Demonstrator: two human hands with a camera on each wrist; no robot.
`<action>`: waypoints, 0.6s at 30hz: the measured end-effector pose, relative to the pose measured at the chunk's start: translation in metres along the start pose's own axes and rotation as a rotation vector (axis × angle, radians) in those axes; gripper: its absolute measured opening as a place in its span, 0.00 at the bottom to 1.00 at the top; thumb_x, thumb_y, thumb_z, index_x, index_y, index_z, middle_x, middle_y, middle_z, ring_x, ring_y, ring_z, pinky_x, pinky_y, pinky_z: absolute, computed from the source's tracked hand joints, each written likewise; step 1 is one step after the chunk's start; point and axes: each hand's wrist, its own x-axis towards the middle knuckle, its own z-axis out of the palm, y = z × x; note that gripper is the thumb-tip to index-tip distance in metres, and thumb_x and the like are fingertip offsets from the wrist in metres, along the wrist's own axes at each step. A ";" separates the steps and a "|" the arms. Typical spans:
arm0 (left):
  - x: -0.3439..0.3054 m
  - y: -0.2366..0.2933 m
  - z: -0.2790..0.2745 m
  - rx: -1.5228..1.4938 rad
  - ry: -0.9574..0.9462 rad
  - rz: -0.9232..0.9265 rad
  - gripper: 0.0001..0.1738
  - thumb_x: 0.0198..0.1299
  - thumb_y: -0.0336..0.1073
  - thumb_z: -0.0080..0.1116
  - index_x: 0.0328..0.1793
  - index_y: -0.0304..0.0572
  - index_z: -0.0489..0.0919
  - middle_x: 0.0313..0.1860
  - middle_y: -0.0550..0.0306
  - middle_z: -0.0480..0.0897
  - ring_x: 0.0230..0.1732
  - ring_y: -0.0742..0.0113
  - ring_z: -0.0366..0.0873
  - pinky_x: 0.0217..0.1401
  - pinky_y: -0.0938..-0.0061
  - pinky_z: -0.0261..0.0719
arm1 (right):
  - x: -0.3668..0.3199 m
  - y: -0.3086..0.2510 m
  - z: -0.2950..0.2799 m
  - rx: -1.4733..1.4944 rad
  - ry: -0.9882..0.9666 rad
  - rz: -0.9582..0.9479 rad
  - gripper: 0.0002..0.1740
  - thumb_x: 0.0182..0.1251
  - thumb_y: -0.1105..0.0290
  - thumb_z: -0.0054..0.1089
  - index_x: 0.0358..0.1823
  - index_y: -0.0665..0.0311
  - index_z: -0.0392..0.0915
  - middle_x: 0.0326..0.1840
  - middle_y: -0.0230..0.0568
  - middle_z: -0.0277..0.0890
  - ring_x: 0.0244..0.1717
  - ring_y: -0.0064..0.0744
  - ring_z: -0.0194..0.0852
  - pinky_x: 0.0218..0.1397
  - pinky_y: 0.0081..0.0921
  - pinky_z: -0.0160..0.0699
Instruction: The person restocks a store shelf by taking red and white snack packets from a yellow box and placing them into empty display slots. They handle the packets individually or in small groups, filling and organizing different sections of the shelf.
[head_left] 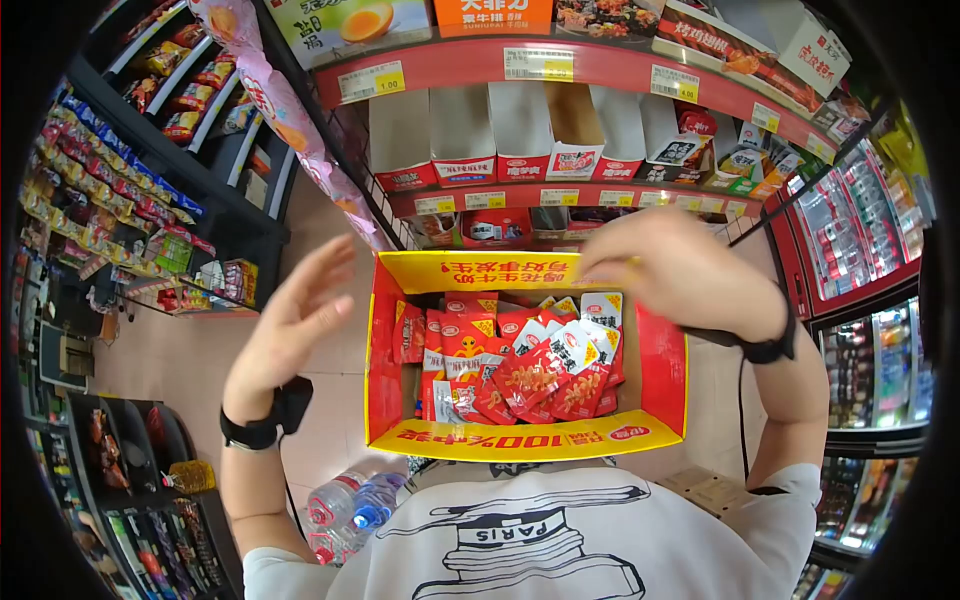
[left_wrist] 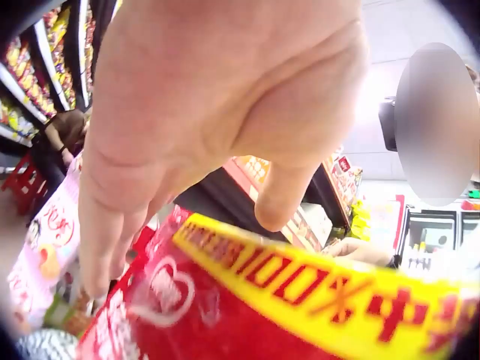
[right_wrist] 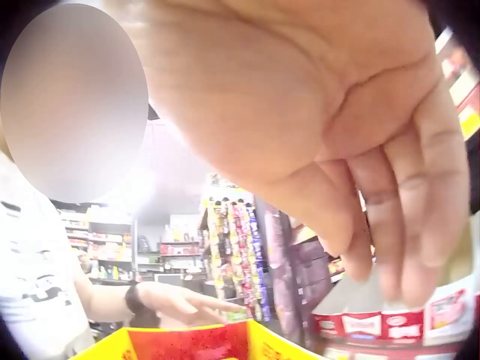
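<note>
A red and yellow carton (head_left: 655,365), its top gaping, sits between the person's torso and the shelf. Inside lie many red and white snack packets (head_left: 555,375), piled toward the middle. My left hand (head_left: 305,325) is raised beside the carton's left side, fingers extended and thumb apart, holding nothing. In the left wrist view that hand (left_wrist: 225,105) hovers by the carton's yellow rim (left_wrist: 322,289). Over the carton's far right corner is my right hand (head_left: 665,265), fingers loosely bent. The right wrist view shows no item in its fingers (right_wrist: 386,225).
Beyond the carton, a shelf tier holds several upright display boxes (head_left: 520,130), some with bare interiors. Price tags (head_left: 540,64) line the red shelf edges. Water bottles (head_left: 340,510) stand on the floor lower left. Drinks coolers (head_left: 875,350) are at right, snack racks (head_left: 110,180) at left.
</note>
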 end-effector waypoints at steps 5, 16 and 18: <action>0.038 0.035 0.024 -0.138 -0.270 0.060 0.24 0.65 0.34 0.53 0.66 0.34 0.67 0.61 0.53 0.73 0.63 0.65 0.69 0.67 0.69 0.63 | 0.044 0.009 0.104 -0.092 -0.574 -0.210 0.15 0.53 0.74 0.58 0.43 0.69 0.78 0.37 0.52 0.79 0.40 0.48 0.78 0.45 0.38 0.76; 0.093 0.042 0.048 0.166 -0.550 0.007 0.22 0.67 0.37 0.52 0.65 0.35 0.68 0.54 0.54 0.76 0.55 0.69 0.72 0.58 0.73 0.72 | 0.030 0.042 0.207 -0.586 -0.428 -0.169 0.16 0.55 0.69 0.57 0.45 0.64 0.72 0.40 0.42 0.76 0.44 0.40 0.74 0.43 0.33 0.72; 0.099 0.033 0.054 0.152 -0.505 0.011 0.22 0.64 0.39 0.56 0.60 0.33 0.72 0.47 0.51 0.80 0.49 0.69 0.75 0.54 0.73 0.73 | 0.032 0.044 0.203 -0.594 -0.407 -0.156 0.14 0.55 0.69 0.57 0.43 0.64 0.74 0.39 0.40 0.76 0.44 0.39 0.74 0.43 0.33 0.71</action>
